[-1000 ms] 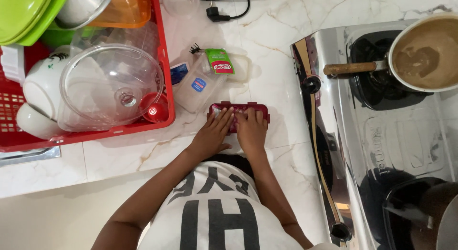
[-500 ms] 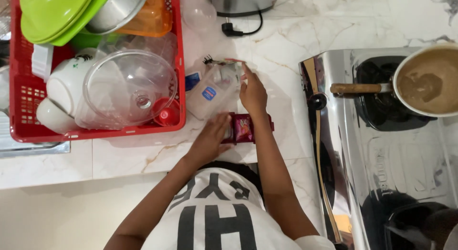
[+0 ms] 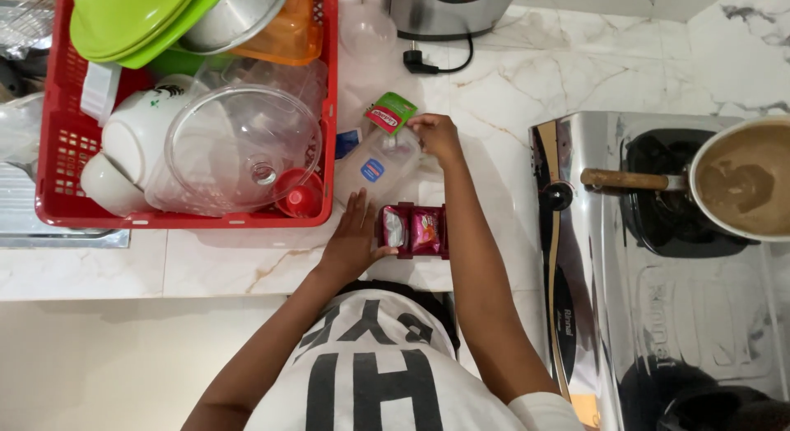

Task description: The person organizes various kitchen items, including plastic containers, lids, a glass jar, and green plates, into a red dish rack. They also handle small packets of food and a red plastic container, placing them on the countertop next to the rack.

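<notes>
We are pinching a small green and red sachet (image 3: pixel 390 114) in the grip of our right hand (image 3: pixel 438 135), fingertips closed on its edge. Just below that grip is lying a clear plastic container with a blue label (image 3: pixel 380 163), on its side on the marble table (image 3: pixel 494 77); what is inside it we cannot tell. Our left hand (image 3: pixel 354 233) is resting flat and open, holding nothing, its fingers touching the left end of a dark red tray (image 3: pixel 414 231) with two small red packets sitting in it. Left of both grips a red crate (image 3: pixel 181 219) is holding a clear glass lid, white cups, green bowls and a steel bowl. Well to the right of our right grip a pot of brown liquid (image 3: pixel 745 177) is sitting on the stove (image 3: pixel 601 291).
</notes>
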